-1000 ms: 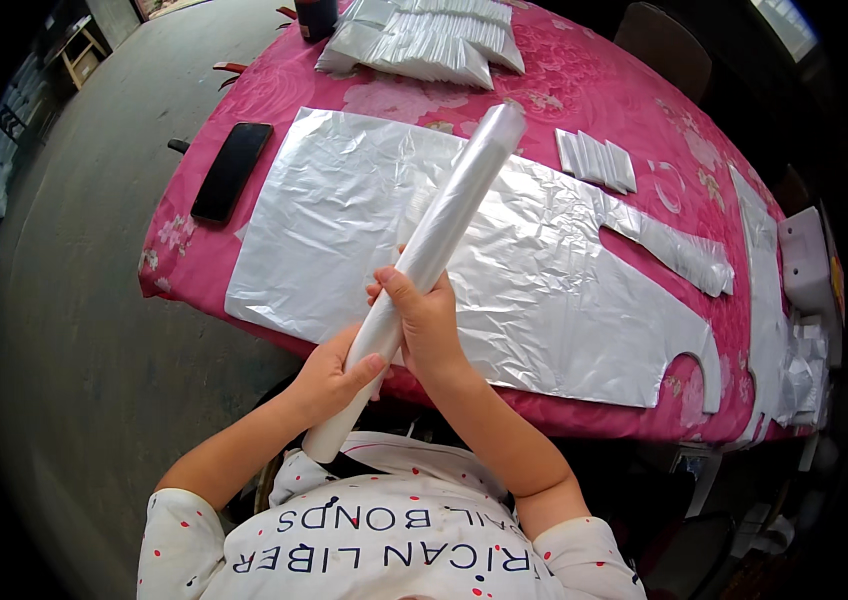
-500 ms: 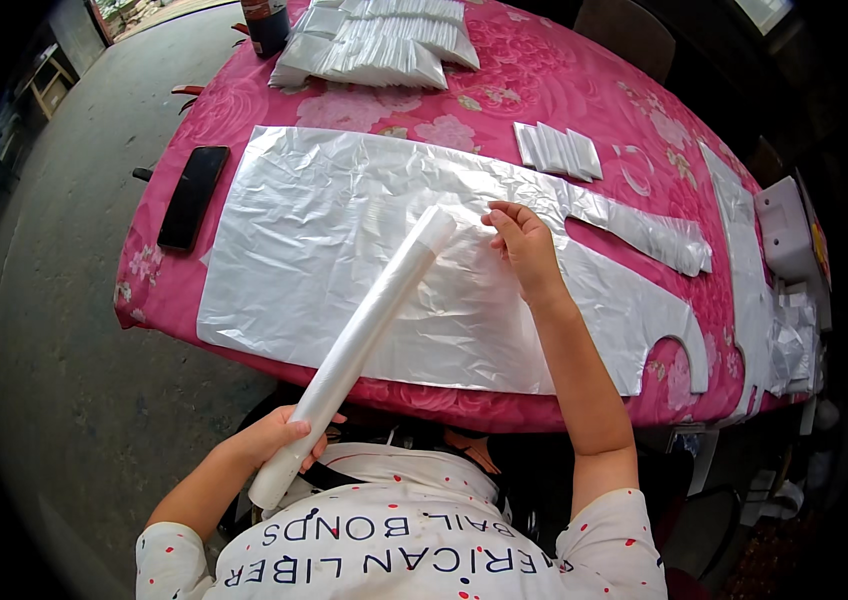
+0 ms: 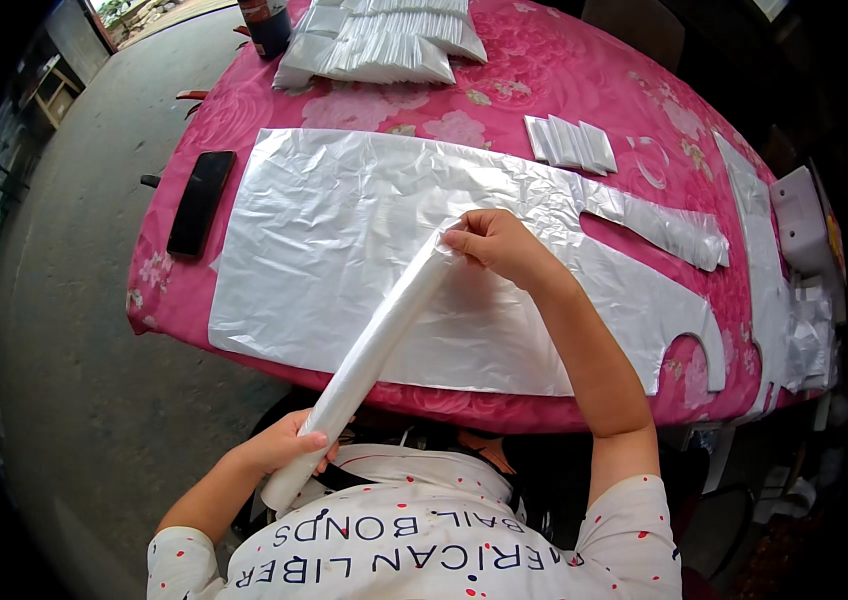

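Observation:
A long, narrow roll of translucent white plastic film (image 3: 374, 345) slants from my waist up over the table. My left hand (image 3: 289, 445) is wrapped round its lower end, close to my shirt. At the upper end, my right hand (image 3: 499, 245) pinches the film between thumb and fingers. Beneath the roll, a large white plastic vest-style bag (image 3: 294, 230) lies flat and slightly wrinkled. Its two handle strips point to the right, with a curved cutout between them.
A pink flowered tablecloth (image 3: 534, 95) covers the table. A black phone (image 3: 200, 203) lies at the left edge. Folded plastic packets (image 3: 384, 45) are piled at the back near a dark bottle (image 3: 266, 28); several smaller ones (image 3: 569, 145) sit farther right. More plastic (image 3: 759, 250) and a white container (image 3: 804, 220) are at the right.
My right hand has come down and left onto the roll's upper end and now pinches it. My left hand keeps its hold on the lower end.

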The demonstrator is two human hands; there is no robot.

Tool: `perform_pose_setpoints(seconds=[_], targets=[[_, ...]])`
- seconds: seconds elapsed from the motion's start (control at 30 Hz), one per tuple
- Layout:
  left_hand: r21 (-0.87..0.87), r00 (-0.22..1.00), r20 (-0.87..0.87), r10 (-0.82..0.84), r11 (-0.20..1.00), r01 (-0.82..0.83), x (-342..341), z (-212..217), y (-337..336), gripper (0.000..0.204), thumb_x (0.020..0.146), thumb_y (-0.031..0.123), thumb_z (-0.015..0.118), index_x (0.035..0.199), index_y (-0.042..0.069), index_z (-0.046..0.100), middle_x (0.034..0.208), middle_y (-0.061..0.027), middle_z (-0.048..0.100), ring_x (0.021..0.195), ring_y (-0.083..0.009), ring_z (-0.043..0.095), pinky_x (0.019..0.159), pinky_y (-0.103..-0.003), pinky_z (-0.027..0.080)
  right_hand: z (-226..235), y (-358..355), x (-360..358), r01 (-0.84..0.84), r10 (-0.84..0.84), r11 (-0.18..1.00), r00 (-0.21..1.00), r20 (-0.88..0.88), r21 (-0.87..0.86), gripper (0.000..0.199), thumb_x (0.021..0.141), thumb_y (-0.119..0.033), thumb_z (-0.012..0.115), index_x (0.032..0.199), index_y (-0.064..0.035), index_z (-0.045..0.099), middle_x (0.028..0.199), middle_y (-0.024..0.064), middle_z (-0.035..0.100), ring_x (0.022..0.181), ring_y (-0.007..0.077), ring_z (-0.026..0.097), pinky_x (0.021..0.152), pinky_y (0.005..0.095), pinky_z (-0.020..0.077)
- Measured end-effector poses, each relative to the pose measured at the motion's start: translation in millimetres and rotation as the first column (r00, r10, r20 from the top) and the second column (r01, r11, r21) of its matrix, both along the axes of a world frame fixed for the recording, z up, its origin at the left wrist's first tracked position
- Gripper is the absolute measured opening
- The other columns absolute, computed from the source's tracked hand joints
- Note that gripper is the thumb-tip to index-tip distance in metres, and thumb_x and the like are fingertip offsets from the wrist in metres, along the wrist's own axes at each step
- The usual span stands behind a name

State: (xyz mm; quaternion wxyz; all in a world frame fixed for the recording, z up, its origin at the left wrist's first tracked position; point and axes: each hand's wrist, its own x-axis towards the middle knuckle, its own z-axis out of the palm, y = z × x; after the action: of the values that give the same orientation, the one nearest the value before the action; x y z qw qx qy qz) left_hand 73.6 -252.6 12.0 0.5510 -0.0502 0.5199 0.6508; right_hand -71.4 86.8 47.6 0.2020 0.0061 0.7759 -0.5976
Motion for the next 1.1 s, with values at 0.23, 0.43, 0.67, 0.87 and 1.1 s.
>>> perform_pose_setpoints(seconds=[0.23, 0.43, 0.67, 0.87, 1.1], targets=[[-0.028, 0.998, 0.053, -0.044, 0.999, 0.045, 4, -2, -16, 0.081, 0.065, 0.046, 0.075, 0.123, -0.002, 0.044, 0.08, -0.0073, 0.06, 0.062, -0.0128, 0.058, 0.06, -0.026, 0.047, -14, 47, -1, 0.275, -0.267, 0.961, 0.953, -0.147, 0.04, 0.017, 0.085, -0.017, 0.061, 0.081, -0.0011, 0.062, 0.065, -0.0009, 0.056, 0.058, 0.0054, 0.049, 0.054, 0.0215, 0.0414], [-0.001, 0.97, 0.107, -0.219, 0.975, 0.221, 1, 0, -51, 0.059, 0.073, 0.031, 0.073, 0.118, 0.0, 0.048, 0.092, -0.0105, 0.062, 0.083, -0.0159, 0.06, 0.077, -0.03, 0.048, -18, 166, 7, 0.536, -0.484, 0.839, 0.815, -0.317, 0.098, 0.017, 0.087, -0.017, 0.06, 0.084, -0.0005, 0.061, 0.065, -0.0025, 0.053, 0.055, 0.0036, 0.045, 0.05, 0.0193, 0.0369], [-0.11, 0.785, -0.148, -0.602, 0.798, 0.592, -47, 25, -22, 0.047, 0.076, 0.025, 0.071, 0.112, -0.001, 0.054, 0.098, -0.0095, 0.064, 0.089, -0.0174, 0.06, 0.08, -0.03, 0.047, -22, 177, 7, 0.545, -0.487, 0.836, 0.79, -0.372, 0.062, 0.017, 0.087, -0.017, 0.059, 0.083, -0.0007, 0.061, 0.066, -0.0035, 0.052, 0.055, 0.0031, 0.042, 0.049, 0.019, 0.0337], [-0.528, 0.266, -0.603, -0.752, 0.626, 0.575, -110, 80, 54, 0.046, 0.071, 0.03, 0.073, 0.106, 0.004, 0.059, 0.091, -0.0124, 0.065, 0.082, -0.0282, 0.062, 0.073, -0.034, 0.047, -10, 119, -13, 0.389, -0.346, 0.917, 0.885, -0.311, 0.089, 0.017, 0.087, -0.018, 0.06, 0.084, -0.0018, 0.062, 0.067, -0.0028, 0.054, 0.058, 0.004, 0.046, 0.054, 0.0196, 0.0382], [-0.486, -0.35, -0.818, -0.456, 0.874, -0.003, -117, 58, 118, 0.04, 0.07, 0.025, 0.07, 0.102, 0.004, 0.059, 0.096, -0.0109, 0.061, 0.088, -0.0288, 0.06, 0.08, -0.039, 0.047, -23, 88, -39, 0.267, -0.198, 0.946, 0.926, -0.322, 0.184, 0.019, 0.086, -0.019, 0.06, 0.087, -0.0002, 0.063, 0.071, 0.0007, 0.059, 0.063, 0.0073, 0.051, 0.06, 0.0238, 0.0428]])
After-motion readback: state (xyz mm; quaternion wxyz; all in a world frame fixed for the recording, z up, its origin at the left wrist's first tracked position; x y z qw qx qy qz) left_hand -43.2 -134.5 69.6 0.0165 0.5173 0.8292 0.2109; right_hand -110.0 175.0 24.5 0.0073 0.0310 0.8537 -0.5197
